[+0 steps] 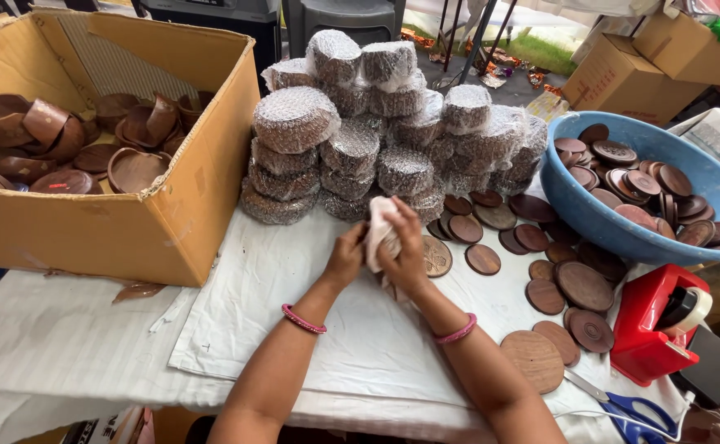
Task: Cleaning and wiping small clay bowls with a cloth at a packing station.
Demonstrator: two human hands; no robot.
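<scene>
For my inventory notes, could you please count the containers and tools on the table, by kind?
Cardboard box of wooden bowls: 1
Blue plastic basin of wooden discs: 1
Red tape dispenser: 1
Blue-handled scissors: 1
Total: 4

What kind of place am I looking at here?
Probably a small craft packing stall or workshop: a stack of bubble-wrapped bundles, a cardboard box of brown bowls, loose wooden discs, and a red tape dispenser.
</scene>
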